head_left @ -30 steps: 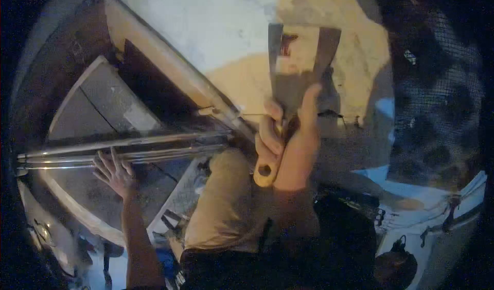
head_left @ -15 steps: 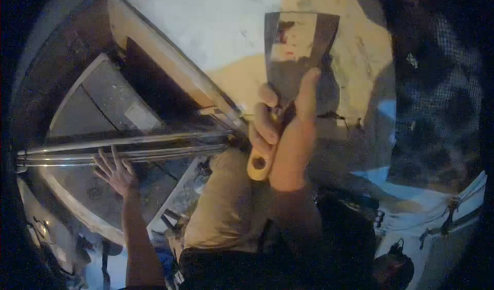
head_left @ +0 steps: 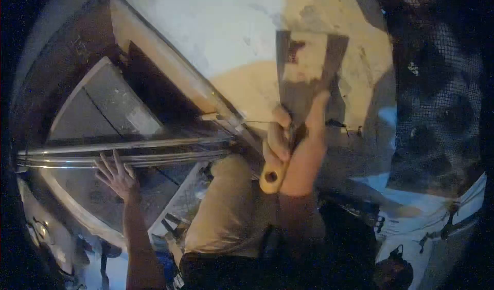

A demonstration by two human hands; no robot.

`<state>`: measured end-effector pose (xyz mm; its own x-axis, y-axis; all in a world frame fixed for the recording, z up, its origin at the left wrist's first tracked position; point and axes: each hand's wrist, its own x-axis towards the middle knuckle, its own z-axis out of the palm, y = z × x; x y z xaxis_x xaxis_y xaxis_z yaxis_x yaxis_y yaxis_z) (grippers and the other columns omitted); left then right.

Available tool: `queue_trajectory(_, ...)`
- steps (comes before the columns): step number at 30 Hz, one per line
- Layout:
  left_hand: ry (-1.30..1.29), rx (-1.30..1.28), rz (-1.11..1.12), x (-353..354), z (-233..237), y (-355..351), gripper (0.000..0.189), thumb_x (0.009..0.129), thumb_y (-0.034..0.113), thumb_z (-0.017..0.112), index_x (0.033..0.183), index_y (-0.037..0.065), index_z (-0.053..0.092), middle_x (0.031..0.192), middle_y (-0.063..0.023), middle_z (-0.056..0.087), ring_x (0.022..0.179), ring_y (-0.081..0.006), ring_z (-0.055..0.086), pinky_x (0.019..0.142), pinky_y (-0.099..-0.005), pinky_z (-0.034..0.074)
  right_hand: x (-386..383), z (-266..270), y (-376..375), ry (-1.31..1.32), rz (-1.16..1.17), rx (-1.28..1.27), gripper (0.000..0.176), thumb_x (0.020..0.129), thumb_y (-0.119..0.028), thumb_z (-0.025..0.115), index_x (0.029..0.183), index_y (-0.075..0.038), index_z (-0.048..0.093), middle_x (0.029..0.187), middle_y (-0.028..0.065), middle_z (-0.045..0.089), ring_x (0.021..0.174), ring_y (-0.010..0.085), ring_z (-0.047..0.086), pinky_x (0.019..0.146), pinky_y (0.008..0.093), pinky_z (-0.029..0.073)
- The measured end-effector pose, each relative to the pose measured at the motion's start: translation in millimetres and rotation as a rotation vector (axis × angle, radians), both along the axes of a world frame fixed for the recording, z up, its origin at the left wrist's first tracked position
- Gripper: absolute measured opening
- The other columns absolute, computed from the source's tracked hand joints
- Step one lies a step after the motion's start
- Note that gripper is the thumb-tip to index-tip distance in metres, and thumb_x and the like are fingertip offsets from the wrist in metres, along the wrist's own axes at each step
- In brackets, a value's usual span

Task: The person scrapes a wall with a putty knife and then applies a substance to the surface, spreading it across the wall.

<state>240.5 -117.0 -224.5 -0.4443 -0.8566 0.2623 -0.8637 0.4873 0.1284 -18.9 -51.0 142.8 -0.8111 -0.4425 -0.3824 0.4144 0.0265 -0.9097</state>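
Observation:
My right hand [head_left: 301, 143] is wrapped round the handle of a wide-bladed scraper [head_left: 304, 58]. The handle's yellowish end, with a hole in it, sticks out below my fingers, and the thumb points up along the blade. Behind the blade is a pale, patchy wall surface [head_left: 247, 48] in white and yellow light. My left hand [head_left: 119, 177] has its fingers spread over the shiny metal rails [head_left: 154, 159] at the left and holds nothing. Whether its fingertips press on the rails is hard to tell.
A long ledge [head_left: 175, 58] runs diagonally from the upper left towards the middle. Grey panels [head_left: 110, 102] lie beyond and below the rails. My bent knee [head_left: 226, 187] is at the centre. Dark mesh [head_left: 437, 84] hangs at the right, above pale sheeting [head_left: 427, 213].
My right hand and the scraper have moved a little right and down. My left hand has hardly moved.

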Motion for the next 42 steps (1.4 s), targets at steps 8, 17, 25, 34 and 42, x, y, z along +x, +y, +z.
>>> queue_trajectory(8,-0.005,0.038,0.028,-3,7,0,0.051,0.099,0.044,0.023,0.146,0.027,0.035,0.157,-0.0081,0.018,0.145,-0.0342,0.010,0.115,-0.0569,0.005,-8,-4,36,-0.200,0.028,-0.118,0.067,0.086,-0.076,0.034,0.072,-0.012,0.048,0.047,0.0043,0.042,0.030,0.0146,0.035,0.030,0.0276,0.030)
queue_trajectory(17,0.010,-0.016,0.007,0,-5,1,0.053,0.099,0.045,0.020,0.146,0.026,0.035,0.157,-0.0088,0.018,0.145,-0.0340,0.011,0.114,-0.0590,0.006,-7,-1,31,-0.238,0.029,-0.269,0.062,0.090,-0.069,0.036,0.079,-0.009,0.047,0.056,0.0015,0.045,0.033,0.0108,0.034,0.030,0.0247,0.030)
queue_trajectory(25,0.035,-0.049,0.005,-5,-3,-1,0.050,0.098,0.035,0.030,0.147,0.026,0.034,0.157,-0.0082,0.018,0.145,-0.0334,0.011,0.114,-0.0584,0.008,2,-1,29,-0.076,-0.018,-0.157,0.057,0.093,-0.064,0.038,0.083,-0.008,0.046,0.064,-0.0011,0.042,0.033,0.0068,0.031,0.027,0.0222,0.028)
queue_trajectory(34,0.011,-0.033,0.022,-3,3,-1,0.051,0.099,0.042,0.023,0.147,0.028,0.034,0.157,-0.0074,0.018,0.145,-0.0333,0.011,0.114,-0.0591,0.007,4,-22,16,-0.010,-0.008,-0.147,0.065,0.088,-0.073,0.037,0.074,-0.010,0.044,0.063,-0.0006,0.043,0.032,0.0096,0.030,0.027,0.0233,0.029)
queue_trajectory(42,0.024,0.030,0.008,-2,8,4,0.053,0.100,0.045,0.019,0.147,0.028,0.033,0.157,-0.0072,0.017,0.145,-0.0340,0.010,0.114,-0.0600,0.006,-9,-21,34,-0.021,0.015,-0.150,0.067,0.087,-0.075,0.034,0.070,-0.011,0.043,0.053,-0.0007,0.037,0.032,0.0106,0.028,0.027,0.0245,0.025)
